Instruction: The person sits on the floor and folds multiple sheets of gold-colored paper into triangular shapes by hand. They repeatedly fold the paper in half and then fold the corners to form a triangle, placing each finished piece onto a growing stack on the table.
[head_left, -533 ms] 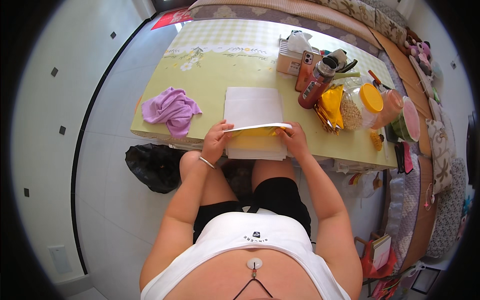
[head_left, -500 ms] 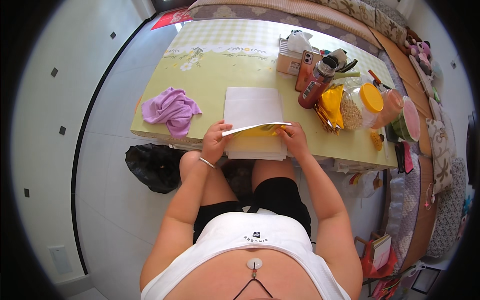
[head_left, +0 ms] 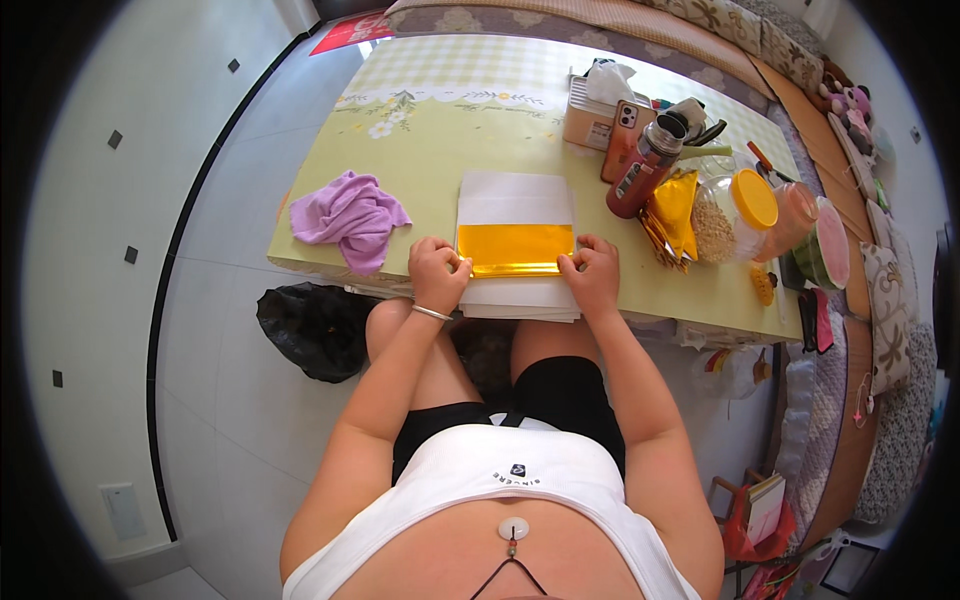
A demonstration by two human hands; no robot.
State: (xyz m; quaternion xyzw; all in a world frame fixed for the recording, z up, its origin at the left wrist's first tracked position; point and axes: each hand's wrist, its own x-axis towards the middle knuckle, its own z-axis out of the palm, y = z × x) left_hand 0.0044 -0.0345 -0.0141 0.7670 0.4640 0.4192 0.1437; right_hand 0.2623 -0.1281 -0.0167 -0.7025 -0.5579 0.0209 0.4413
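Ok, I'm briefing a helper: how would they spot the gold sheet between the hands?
On the pale green table, find the white paper stack. The gold sheet lies across it, with the left hand and right hand at its near corners. Unlike the crumpled gold foil by the red flask, it's smooth and rectangular.

The sheet (head_left: 516, 246) is gleaming like glossy foil, the paper (head_left: 515, 196) is looking smooth and matt, the rag (head_left: 350, 217) is showing dull cloth, the bag (head_left: 308, 338) is shining like crinkled plastic, the bangle (head_left: 433, 314) like polished metal.
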